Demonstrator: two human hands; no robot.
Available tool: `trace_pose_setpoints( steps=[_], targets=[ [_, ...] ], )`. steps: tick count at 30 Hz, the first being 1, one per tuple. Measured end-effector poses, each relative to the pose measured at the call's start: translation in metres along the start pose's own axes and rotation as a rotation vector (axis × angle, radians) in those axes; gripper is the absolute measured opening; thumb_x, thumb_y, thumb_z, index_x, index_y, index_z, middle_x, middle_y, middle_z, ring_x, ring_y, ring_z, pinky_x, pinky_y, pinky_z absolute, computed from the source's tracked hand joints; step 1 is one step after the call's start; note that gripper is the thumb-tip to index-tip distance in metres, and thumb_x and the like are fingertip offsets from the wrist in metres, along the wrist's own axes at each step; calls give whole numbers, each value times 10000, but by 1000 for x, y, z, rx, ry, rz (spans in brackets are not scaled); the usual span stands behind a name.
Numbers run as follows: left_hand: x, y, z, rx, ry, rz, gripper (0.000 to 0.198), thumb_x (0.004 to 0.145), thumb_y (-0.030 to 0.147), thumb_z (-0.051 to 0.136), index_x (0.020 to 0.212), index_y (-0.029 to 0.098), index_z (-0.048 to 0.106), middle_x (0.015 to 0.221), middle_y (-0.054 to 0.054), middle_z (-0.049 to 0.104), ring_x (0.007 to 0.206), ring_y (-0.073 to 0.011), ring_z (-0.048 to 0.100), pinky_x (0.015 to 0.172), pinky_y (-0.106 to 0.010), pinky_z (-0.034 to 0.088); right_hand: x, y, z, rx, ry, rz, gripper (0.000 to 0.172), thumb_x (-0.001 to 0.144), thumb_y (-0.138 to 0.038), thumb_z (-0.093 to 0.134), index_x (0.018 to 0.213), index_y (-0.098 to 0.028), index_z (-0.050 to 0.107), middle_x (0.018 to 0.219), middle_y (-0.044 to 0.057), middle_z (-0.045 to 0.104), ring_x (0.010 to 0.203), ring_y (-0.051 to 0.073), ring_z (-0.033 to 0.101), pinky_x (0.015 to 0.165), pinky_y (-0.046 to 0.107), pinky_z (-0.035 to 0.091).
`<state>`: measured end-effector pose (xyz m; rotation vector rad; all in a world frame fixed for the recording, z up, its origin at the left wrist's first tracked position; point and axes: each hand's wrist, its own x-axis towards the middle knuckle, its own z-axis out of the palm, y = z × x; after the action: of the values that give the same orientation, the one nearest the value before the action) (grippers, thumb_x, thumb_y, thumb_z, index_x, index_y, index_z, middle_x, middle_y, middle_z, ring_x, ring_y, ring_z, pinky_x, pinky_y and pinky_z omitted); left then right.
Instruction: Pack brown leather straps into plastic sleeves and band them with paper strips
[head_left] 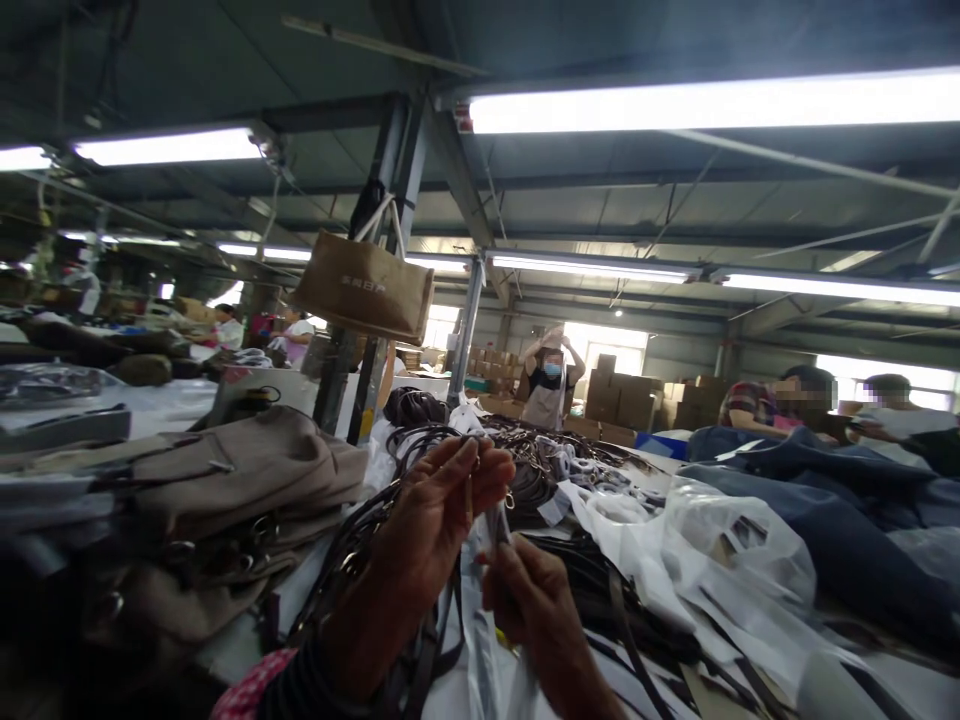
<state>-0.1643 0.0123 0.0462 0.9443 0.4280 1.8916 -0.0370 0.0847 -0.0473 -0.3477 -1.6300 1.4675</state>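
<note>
My left hand [435, 520] is raised in front of me, its fingers pinched together on a dark strap with a small metal ring by the fingertips. Just below and to the right, my right hand [529, 595] is closed on a thin clear plastic sleeve [496, 525] that runs up to the left fingers. A pile of dark straps with metal clasps [525, 460] lies on the table behind both hands. More straps hang down under my left wrist.
Stacked taupe bags [232, 480] lie at the left. Clear plastic bags [720, 550] and dark blue fabric [825, 510] cover the right side. A brown bag [365, 285] hangs from a post. Other people work behind, with cardboard boxes [622, 395] beyond.
</note>
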Motion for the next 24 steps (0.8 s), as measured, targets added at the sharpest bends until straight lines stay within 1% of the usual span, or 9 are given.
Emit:
trace_pose_setpoints(
  steps=[3,5,10,12,14,16,19,21,24],
  targets=[
    [5,-22,1,266,90,203,231,843,370,828,887,168,726,869,-76,783,782,-223,766,736,-289,620,-13,20,26,-31,53,-6,559,899,-722,621,761,-183,574,543,-36,468,436,70,325,428,228,192],
    [1,-34,-8,530,26,312,182,876,362,792,863,188,740,872,-77,774,794,-234,752,788,-310,600,-17,20,30,-31,12,49,568,878,-732,641,740,-193,528,530,-50,425,450,74,320,439,229,197],
    [-13,-30,-42,1163,-516,424,139,978,244,650,869,206,728,813,-75,702,747,-210,639,724,-285,464,-28,-8,14,29,-211,146,544,902,-668,653,782,-138,639,555,9,562,500,97,429,532,237,293],
    [-17,-21,-53,1291,-725,405,212,1024,214,549,881,209,705,809,-68,681,725,-200,587,692,-286,410,-35,-17,7,119,-244,201,532,874,-641,699,754,-123,669,560,17,566,529,108,455,556,238,308],
    [-21,-16,-59,1339,-833,351,248,1034,184,491,897,213,697,836,-69,681,737,-203,574,696,-288,401,-40,-19,3,175,-224,260,522,844,-626,737,734,-119,679,533,2,536,505,98,432,535,232,289],
    [-24,-15,-59,1288,-782,257,239,1033,197,479,954,215,704,889,-76,697,788,-218,614,733,-286,446,-45,-12,1,161,-200,303,515,837,-619,746,763,-112,698,496,-12,515,459,89,407,492,224,267],
    [-24,-21,-53,1056,-462,141,211,1032,299,525,1117,225,703,1070,-89,735,931,-249,711,847,-301,548,-46,8,6,159,-150,326,531,832,-638,732,816,-109,699,439,-24,504,379,85,388,422,212,245],
    [-21,-26,-47,948,-270,151,231,1009,334,589,1184,235,702,1176,-89,740,1002,-264,740,905,-319,579,-44,23,13,199,-90,319,544,821,-659,727,827,-117,681,413,-31,499,344,82,378,386,201,239],
    [-18,-32,-37,927,-160,236,214,963,281,662,1158,227,733,1160,-90,766,1026,-270,753,960,-329,580,-40,36,23,263,-48,302,560,807,-679,725,824,-123,660,383,-49,469,313,78,356,350,193,241]
  ],
)
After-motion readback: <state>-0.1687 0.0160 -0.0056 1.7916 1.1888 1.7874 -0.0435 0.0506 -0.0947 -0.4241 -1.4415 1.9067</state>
